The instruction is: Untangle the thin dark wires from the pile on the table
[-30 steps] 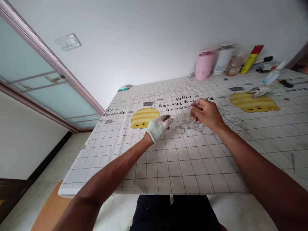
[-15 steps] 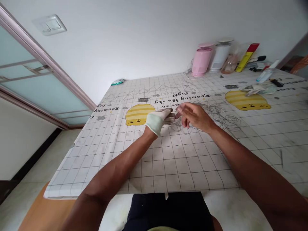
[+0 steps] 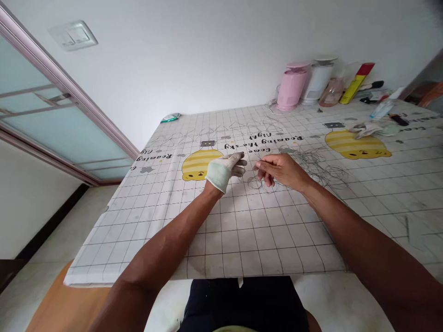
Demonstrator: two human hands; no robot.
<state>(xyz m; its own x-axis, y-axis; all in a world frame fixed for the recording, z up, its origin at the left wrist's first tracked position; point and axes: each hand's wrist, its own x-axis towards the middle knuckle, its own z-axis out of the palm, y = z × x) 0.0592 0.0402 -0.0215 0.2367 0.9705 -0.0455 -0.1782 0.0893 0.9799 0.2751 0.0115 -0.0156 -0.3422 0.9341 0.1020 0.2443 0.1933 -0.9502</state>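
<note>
- My left hand (image 3: 223, 171) wears a white knit glove; its fingers are loosely together, and I can't tell whether they pinch anything.
- My bare right hand (image 3: 280, 170) hangs just beside it, thumb and forefinger close, fingers half curled. Whether a strand lies between them is too fine to tell.
- Thin grey wire (image 3: 255, 183) lies in loose loops just below my hands, with a bigger tangle (image 3: 311, 160) to the right, under my right wrist.
- Fainter strands (image 3: 221, 131) spread across the far part of the table (image 3: 263, 240), which has a gridded cover printed with yellow striped bears.
- At the far right edge stand a pink canister (image 3: 291, 85), a white canister (image 3: 317, 80), and a yellow-and-red box (image 3: 356, 84).
- A crumpled cloth (image 3: 367, 130) lies near them.
</note>
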